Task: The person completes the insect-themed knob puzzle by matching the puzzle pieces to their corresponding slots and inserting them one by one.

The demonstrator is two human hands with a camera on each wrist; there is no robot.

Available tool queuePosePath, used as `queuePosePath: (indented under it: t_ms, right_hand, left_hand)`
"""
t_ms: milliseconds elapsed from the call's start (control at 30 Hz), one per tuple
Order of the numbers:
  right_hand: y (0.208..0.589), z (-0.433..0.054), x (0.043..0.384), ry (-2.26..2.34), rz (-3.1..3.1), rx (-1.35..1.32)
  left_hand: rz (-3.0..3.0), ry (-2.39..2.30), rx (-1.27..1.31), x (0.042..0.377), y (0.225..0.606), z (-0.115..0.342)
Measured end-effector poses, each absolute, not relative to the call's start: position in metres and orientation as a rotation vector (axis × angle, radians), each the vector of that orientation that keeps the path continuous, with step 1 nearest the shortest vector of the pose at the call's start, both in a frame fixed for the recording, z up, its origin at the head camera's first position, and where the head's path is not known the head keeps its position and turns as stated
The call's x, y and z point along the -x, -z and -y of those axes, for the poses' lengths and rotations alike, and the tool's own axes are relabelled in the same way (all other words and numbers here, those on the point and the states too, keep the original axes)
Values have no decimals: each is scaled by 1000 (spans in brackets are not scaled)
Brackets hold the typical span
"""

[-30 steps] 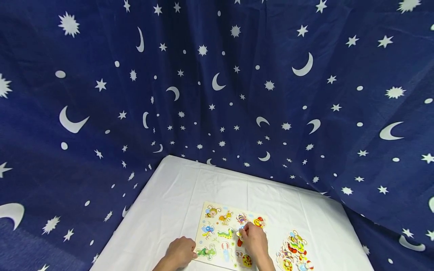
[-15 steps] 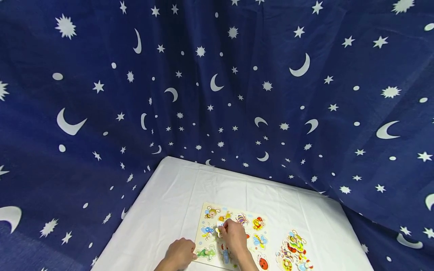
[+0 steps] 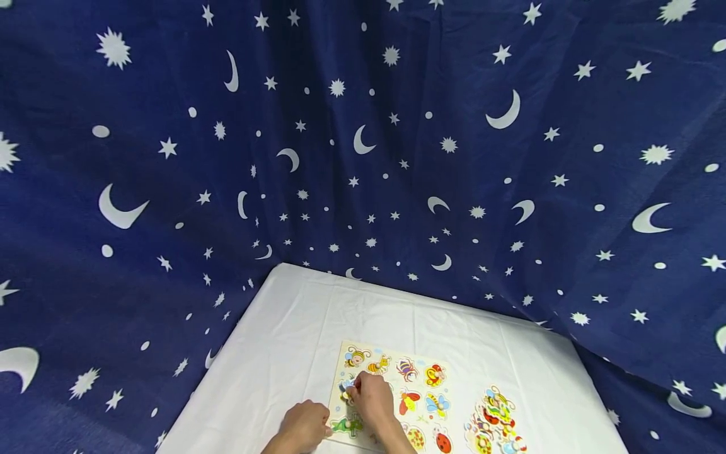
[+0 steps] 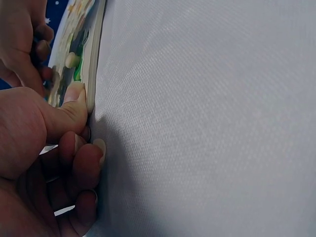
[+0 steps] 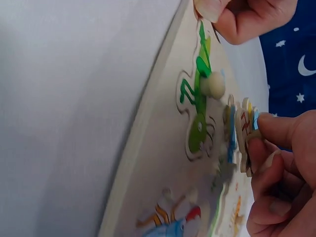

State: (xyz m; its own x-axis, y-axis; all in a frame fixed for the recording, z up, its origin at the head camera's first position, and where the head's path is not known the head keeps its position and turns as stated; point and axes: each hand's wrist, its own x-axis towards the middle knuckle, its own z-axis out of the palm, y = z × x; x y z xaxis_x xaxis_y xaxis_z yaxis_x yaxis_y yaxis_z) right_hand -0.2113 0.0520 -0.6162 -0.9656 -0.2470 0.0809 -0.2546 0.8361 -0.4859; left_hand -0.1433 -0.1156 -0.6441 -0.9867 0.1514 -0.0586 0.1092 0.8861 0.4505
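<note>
A wooden peg puzzle board (image 3: 392,355) with printed insects lies on the white cloth. My left hand (image 3: 305,422) holds its near left corner, thumb (image 4: 74,101) on top and the other fingers curled at the edge. My right hand (image 3: 372,398) pinches a wooden insect puzzle piece (image 5: 243,131) between thumb and fingers, on edge close over the left part of the board. Its picture is mostly hidden by the fingers. Below it, a green grasshopper piece (image 5: 198,126) with a round knob (image 5: 215,85) sits in the corner of the board.
To the right of the board lies a loose heap of colourful insect pieces (image 3: 492,419). White cloth (image 3: 295,328) covers the table, and a dark blue curtain (image 3: 340,170) with stars and moons hangs behind it.
My right hand has moved left across the board, from its right-middle part to the left side, still pinching a piece. My left hand has stayed at the corner.
</note>
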Motion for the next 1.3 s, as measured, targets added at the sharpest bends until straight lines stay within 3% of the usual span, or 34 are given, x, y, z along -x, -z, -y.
queuePosePath:
  t_ms: [867,1300]
  right_hand:
    - [637,-44,207,-698,3010,-285]
    - [625,-76,198,-868,2970,-198]
  left_hand:
    - [-2919,-725,-214,142,640,110]
    - [-2929,-735,-148,143,637,111]
